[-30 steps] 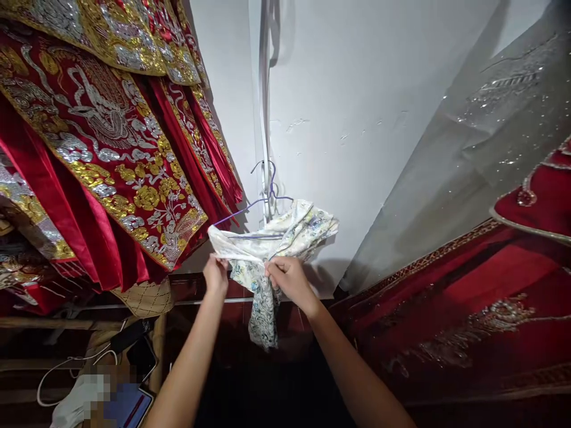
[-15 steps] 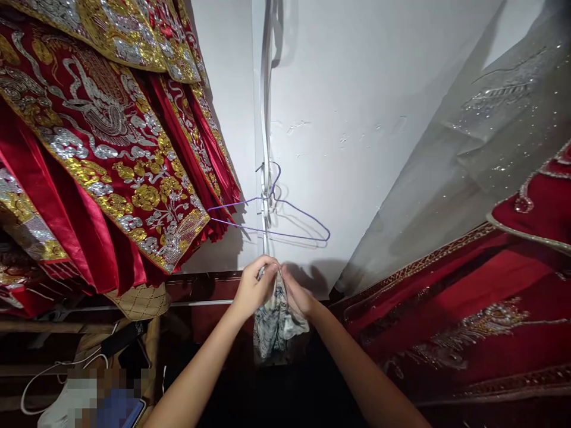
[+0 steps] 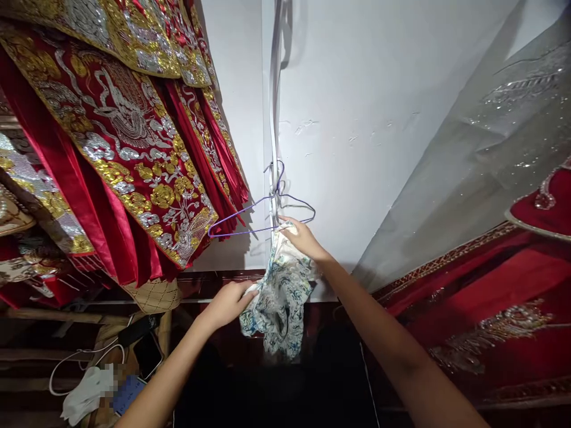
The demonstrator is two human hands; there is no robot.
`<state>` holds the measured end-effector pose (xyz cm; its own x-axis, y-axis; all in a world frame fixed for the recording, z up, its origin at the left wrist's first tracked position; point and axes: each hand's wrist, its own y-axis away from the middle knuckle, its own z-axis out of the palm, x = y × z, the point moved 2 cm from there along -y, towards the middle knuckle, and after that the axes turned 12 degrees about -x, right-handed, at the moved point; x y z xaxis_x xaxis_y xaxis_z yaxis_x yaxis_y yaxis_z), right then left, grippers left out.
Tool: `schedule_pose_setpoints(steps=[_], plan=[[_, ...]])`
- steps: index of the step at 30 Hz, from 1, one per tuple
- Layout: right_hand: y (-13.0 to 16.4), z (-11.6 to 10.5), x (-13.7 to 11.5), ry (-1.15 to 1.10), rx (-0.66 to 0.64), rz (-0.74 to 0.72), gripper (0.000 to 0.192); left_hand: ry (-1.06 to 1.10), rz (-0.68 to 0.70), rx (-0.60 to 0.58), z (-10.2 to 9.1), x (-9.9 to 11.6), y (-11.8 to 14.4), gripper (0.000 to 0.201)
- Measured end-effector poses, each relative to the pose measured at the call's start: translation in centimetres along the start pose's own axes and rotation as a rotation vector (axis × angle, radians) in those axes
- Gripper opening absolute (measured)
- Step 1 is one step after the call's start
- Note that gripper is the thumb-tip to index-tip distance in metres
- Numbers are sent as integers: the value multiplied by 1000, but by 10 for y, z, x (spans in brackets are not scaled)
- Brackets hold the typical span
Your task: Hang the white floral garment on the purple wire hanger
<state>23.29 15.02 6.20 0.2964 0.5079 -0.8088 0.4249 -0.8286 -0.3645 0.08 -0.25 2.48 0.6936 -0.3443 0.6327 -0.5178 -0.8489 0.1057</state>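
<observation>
A patterned garment (image 3: 289, 285), pale with blue-green swirls, hangs bunched between my hands; its exact kind cannot be made out. My right hand (image 3: 304, 239) pinches its upper end, close beside a pale hanging strap (image 3: 273, 107). Lower down on the left, my left hand (image 3: 228, 304) grips the garment's edge, which is stretched between the two hands. Just above my right hand hangs a thin purple clothes hanger (image 3: 236, 233), its hook at the strap and no garment on it. The right fingertips are partly hidden at the strap and cloth.
Red costumes (image 3: 134, 148) with gold and silver embroidery hang on the left. On the right are a sheer sequined cloth (image 3: 499, 131) and a red embroidered garment (image 3: 486, 285). A white wall (image 3: 348, 77) stands ahead. A phone (image 3: 148, 355) and a white cable (image 3: 66, 361) lie lower left.
My hands have moved apart: the right up toward the hanger, the left down and leftward. The bunched garment has spread out between them. The hanger has turned on the strap.
</observation>
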Motion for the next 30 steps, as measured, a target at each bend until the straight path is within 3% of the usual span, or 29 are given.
schedule_pose_setpoints(steps=[4,9,11,15,17,19,21,23,25,30], plan=[[3,11,25,20,-139,78,30,-199,-123,26,-27,-11,19,37],[39,-5,27,90,-85,137,38,-172,-203,-135,-49,-31,31,16],[55,-17,19,117,-34,131,39,-157,-177,-49,-61,-30,25,11],[77,-40,-1,174,31,174,41,-234,-37,231,-99,-17,-1,9],[83,-46,-12,200,26,182,41,-304,-48,263,-115,-15,-19,11],[86,-49,-20,228,25,182,40,-310,-128,139,-122,-20,-37,19],[90,-50,-24,243,30,189,39,-259,-210,-59,-119,-28,-50,26],[93,-50,-24,241,31,205,38,-223,-234,-159,-113,-32,-55,27],[95,-52,-22,245,32,225,37,-236,-170,-83,-110,-28,-53,18],[91,-49,-22,237,-56,255,35,-385,93,302,-128,8,-37,8]])
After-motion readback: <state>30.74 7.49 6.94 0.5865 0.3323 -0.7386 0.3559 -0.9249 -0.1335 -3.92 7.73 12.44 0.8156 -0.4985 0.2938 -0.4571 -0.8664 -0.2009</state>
